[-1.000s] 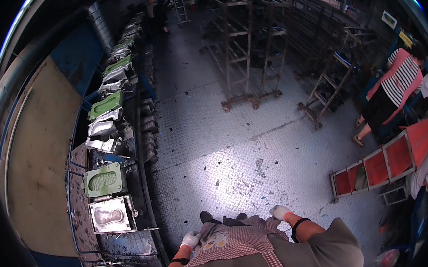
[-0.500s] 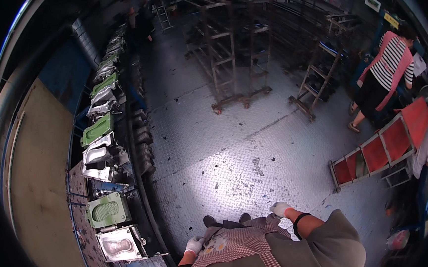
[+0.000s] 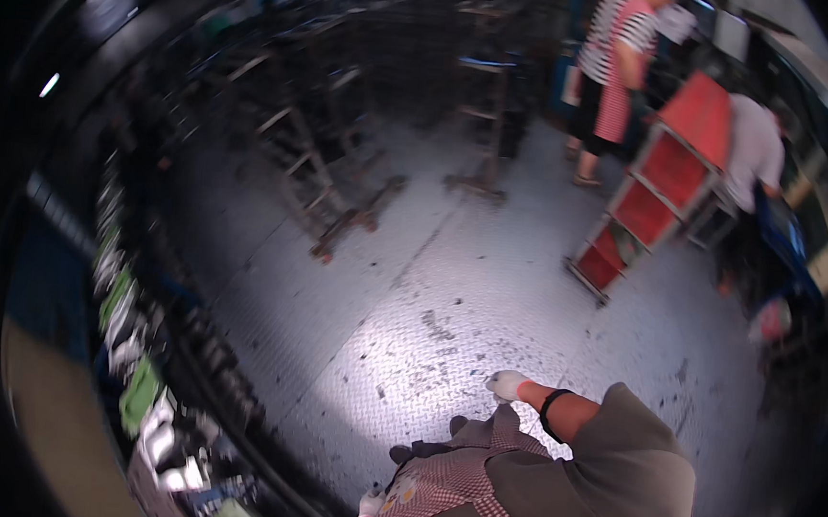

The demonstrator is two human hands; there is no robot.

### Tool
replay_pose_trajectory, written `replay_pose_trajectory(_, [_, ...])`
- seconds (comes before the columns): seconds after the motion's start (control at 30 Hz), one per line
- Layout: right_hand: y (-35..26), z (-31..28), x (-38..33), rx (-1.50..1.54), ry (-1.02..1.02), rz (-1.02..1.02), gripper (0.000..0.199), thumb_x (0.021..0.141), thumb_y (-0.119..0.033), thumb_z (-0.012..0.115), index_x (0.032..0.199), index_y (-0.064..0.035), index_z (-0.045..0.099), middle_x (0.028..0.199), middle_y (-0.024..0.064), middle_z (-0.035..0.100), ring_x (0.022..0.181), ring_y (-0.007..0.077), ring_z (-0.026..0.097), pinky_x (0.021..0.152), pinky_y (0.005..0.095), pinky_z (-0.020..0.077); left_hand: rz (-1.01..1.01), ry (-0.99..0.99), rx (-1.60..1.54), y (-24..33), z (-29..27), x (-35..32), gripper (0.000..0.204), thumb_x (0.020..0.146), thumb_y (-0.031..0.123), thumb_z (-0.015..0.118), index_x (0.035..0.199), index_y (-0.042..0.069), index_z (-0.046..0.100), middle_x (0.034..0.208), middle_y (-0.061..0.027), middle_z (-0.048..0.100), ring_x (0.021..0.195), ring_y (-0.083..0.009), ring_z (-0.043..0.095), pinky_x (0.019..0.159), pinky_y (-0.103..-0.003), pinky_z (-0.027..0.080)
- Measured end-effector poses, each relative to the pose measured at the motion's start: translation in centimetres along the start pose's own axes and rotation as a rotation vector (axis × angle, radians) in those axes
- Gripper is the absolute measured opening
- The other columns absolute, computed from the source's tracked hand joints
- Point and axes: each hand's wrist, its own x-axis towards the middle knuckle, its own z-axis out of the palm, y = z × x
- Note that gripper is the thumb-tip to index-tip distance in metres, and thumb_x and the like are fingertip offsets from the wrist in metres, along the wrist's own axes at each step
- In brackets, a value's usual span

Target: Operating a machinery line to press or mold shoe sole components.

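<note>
My right hand (image 3: 506,386), in a white glove, hangs in front of me above the patterned metal floor (image 3: 426,355). Its fingers look curled in, and nothing shows in them. Low at my left side is my left hand (image 3: 372,502), also gloved in white, close to the edge of my checked apron (image 3: 446,482). Only part of it is seen, and its fingers are too blurred to make out. Along the left runs a row of shoe-sole moulds, some silvery (image 3: 159,438), some green (image 3: 140,393); neither hand touches them.
Wheeled metal racks (image 3: 296,159) stand ahead. To the right is a red-panelled shelf cart (image 3: 646,212). A person in a striped top (image 3: 621,42) stands beyond it, and another in a light top (image 3: 756,148) bends beside it. A dark rail (image 3: 229,428) edges the mould row.
My view has swung to the right and blurred. The moulds have slid toward the lower left, and the racks, cart and people have shifted left. Both hands stay low near my body.
</note>
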Motion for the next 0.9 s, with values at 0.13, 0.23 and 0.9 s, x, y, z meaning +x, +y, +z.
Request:
replay_pose_trajectory(0.13, [3.9, -4.8, -7.1, 0.395, 0.164, 0.261, 0.042, 0.093, -0.041, 0.051, 0.103, -0.0039, 0.069, 0.086, 0.0098, 0.073, 0.078, 0.0239, 0.069, 0.072, 0.0392, 0.053, 0.049, -0.307, 0.257, 7.9, -0.8, 3.6, 0.029, 0.087, 0.019, 0.065, 0.108, 0.0, 0.068, 0.086, -0.0108, 0.07, 0.076, -0.019, 0.067, 0.067, -0.032, 0.052])
replay_pose_trajectory(0.23, [3.9, -4.5, -12.5, 0.756, 0.325, 0.394, 0.042, 0.091, -0.039, 0.054, 0.11, -0.0044, 0.068, 0.09, 0.0096, 0.073, 0.085, 0.0235, 0.07, 0.078, 0.0382, 0.0527, 0.192, -0.509, 0.56, 14.6, -1.2, 8.6, 0.037, 0.088, 0.03, 0.059, 0.114, 0.005, 0.066, 0.096, -0.0139, 0.067, 0.085, -0.0219, 0.066, 0.074, -0.035, 0.051])
replay_pose_trajectory(0.9, [-11.1, -0.4, -37.6, 0.591, 1.103, 0.025, 0.032, 0.091, -0.03, 0.053, 0.106, -0.0032, 0.062, 0.098, 0.0236, 0.068, 0.093, 0.0424, 0.065, 0.081, 0.0482, 0.05, 0.516, -0.963, 0.611, 21.4, 18.2, 1.9, 0.019, 0.09, 0.014, 0.059, 0.103, 0.0, 0.061, 0.08, -0.0085, 0.065, 0.061, -0.0171, 0.061, 0.047, -0.028, 0.044])
